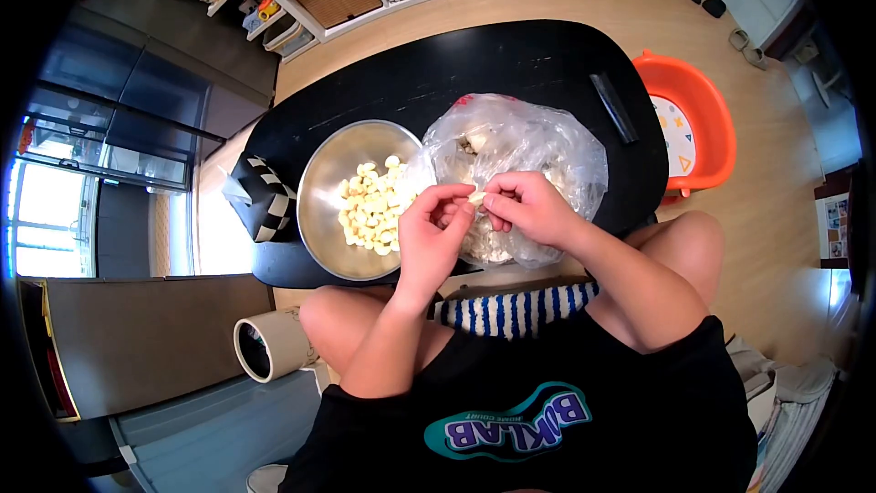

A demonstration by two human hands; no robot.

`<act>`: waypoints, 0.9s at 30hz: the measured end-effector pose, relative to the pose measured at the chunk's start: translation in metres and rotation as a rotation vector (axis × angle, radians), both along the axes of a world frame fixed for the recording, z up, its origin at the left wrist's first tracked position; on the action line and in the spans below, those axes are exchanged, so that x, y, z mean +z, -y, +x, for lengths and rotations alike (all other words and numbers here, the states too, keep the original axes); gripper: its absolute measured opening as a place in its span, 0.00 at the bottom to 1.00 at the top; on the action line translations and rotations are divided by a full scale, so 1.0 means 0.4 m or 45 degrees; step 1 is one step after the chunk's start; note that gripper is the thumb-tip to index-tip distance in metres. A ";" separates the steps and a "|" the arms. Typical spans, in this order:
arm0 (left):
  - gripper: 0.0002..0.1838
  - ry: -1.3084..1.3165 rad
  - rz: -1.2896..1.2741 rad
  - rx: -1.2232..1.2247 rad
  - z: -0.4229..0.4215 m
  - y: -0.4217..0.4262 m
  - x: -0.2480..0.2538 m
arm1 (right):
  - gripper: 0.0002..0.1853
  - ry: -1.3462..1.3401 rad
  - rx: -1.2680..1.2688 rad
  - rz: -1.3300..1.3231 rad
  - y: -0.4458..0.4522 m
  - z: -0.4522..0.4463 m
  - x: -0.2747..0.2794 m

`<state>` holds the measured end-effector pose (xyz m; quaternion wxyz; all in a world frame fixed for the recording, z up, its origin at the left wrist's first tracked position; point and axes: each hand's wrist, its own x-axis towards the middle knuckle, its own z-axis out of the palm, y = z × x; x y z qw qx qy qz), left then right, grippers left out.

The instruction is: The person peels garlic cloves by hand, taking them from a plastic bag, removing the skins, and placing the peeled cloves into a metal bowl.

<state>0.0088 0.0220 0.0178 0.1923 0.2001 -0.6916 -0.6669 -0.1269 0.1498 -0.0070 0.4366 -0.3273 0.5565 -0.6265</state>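
A pale garlic clove is pinched between the fingertips of both hands, above the front of a plastic bag. My left hand is closed on it from the left, overlapping the rim of a steel bowl. From the other side, my right hand grips the same clove with thumb and bent fingers. Many peeled garlic cloves lie inside the steel bowl. The clear plastic bag holds whitish, papery garlic pieces, partly hidden by the hands and the crinkled film.
Both containers stand on a black table. A dark bar-shaped object lies at its right. At the left edge sits a checkered tissue box. Beyond the table are an orange tub-like seat and, lower left, a beige bin.
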 end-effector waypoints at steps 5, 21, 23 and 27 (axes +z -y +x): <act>0.14 -0.104 0.259 0.018 -0.003 0.001 0.007 | 0.08 -0.055 0.038 0.009 -0.005 0.001 0.008; 0.11 -0.070 0.395 -0.004 -0.003 0.004 0.001 | 0.07 -0.609 -0.065 -0.080 -0.004 0.008 0.025; 0.10 -0.062 0.337 0.011 -0.002 0.005 -0.004 | 0.07 -0.661 -0.083 -0.080 -0.003 0.008 0.026; 0.07 -0.016 -0.164 0.043 -0.003 0.007 0.000 | 0.07 -0.761 -0.180 -0.027 -0.004 0.014 0.030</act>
